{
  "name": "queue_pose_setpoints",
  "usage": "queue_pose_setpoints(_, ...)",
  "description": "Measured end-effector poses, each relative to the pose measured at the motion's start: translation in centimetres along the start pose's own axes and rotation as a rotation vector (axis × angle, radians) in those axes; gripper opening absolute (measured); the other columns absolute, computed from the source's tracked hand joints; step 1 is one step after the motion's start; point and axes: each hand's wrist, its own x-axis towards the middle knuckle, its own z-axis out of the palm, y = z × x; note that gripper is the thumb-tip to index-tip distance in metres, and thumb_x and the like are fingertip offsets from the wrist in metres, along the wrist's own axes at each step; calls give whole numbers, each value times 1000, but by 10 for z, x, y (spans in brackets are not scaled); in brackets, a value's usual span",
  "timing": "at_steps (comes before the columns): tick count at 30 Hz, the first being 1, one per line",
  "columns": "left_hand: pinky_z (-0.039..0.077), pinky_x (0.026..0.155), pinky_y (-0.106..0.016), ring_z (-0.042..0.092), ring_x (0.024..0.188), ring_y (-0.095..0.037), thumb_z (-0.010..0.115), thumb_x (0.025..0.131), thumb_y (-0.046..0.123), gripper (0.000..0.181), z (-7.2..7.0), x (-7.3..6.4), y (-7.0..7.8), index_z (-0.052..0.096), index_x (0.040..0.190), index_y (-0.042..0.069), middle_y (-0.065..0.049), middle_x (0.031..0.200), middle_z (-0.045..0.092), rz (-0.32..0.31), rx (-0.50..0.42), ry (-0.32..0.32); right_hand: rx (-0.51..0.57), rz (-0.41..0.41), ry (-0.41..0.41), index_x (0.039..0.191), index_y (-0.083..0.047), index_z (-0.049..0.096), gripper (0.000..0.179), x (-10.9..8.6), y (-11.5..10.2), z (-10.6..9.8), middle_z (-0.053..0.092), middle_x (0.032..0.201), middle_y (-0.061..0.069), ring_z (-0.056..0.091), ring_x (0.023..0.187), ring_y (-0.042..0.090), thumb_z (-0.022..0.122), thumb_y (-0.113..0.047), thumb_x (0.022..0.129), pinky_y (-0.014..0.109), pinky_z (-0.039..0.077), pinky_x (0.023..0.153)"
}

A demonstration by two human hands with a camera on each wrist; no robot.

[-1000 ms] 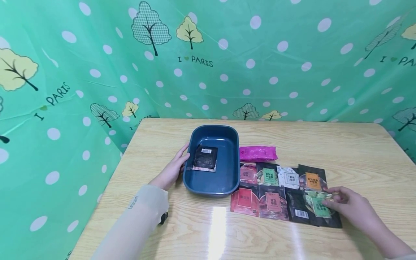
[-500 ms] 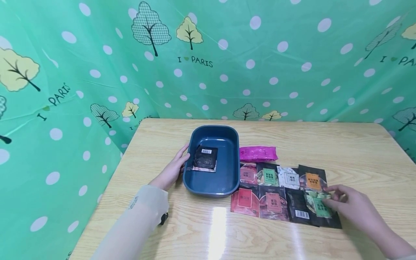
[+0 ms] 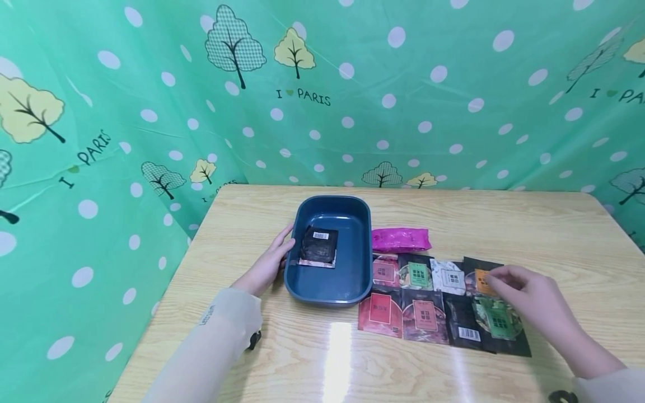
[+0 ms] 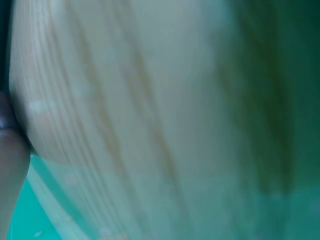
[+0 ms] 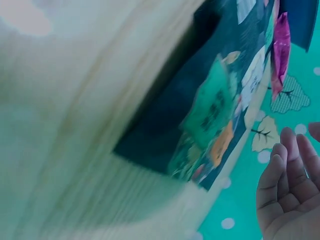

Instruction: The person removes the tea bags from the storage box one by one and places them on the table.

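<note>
My left hand [image 3: 264, 268] rests against the left side of a dark blue plastic bin [image 3: 353, 282], fingers along its outer wall and thumb by the rim. Inside the bin lie black packets [image 3: 319, 244], one showing a barcode. Over the right end of the packet rows, my right hand [image 3: 534, 294] hovers with bent fingers and nothing between them. Its fingertips partly cover an orange-labelled packet [image 3: 471, 271]. Just below lies a green-labelled packet [image 3: 500, 319]. In the right wrist view, the fingers [image 5: 292, 177] appear apart from the packets. The left wrist view is mostly blurred tabletop.
Several flat packets lie in two rows right of the bin, including a red one [image 3: 379, 313], a white one [image 3: 448, 277] and a black barcoded one [image 3: 466, 322]. A magenta pouch [image 3: 401, 240] lies behind them. A green patterned cloth [image 3: 453, 112] hangs beyond the wooden table [image 3: 282, 358].
My right hand has lifted off the green-labelled packet and moved slightly up and left over the orange-labelled one. The left hand and bin have stayed put.
</note>
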Motion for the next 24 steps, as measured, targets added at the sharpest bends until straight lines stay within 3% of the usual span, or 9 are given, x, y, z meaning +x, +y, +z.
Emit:
queue_pose_setpoints(6,17,121,-53,31,147,-33,34,107,45,56,1,0,1,12,157,43,-7,163,26,-9,8,9,64,-19,27,112,-7,71,35,3,-16,4,74,103,15,53,75,-13,61,-37,98,21,49,62)
queue_pose_setpoints(13,19,121,-52,35,145,-33,34,107,44,57,0,-1,0,10,158,40,-10,161,30,10,0,-7,129,-60,25,114,-3,69,33,7,-36,11,74,99,16,65,72,3,63,-31,98,21,52,63)
queue_pose_setpoints(17,22,120,-50,36,144,-33,34,107,42,57,1,0,-1,10,159,39,-12,160,31,18,-11,-10,138,-92,24,113,-2,68,31,8,-46,15,73,100,17,64,73,4,63,-28,98,22,53,63)
queue_pose_setpoints(20,24,119,-49,37,144,-33,35,107,42,57,1,1,-3,11,159,38,-12,160,33,24,-15,-11,131,-98,25,114,-3,69,32,11,-55,17,73,105,17,66,82,8,62,-31,98,20,52,67)
queue_pose_setpoints(24,30,115,-46,42,140,-33,33,108,41,56,0,2,-4,11,159,37,-14,157,37,36,-15,-12,149,-105,22,116,-6,69,35,17,-70,21,72,112,16,68,97,25,61,-35,98,17,49,74)
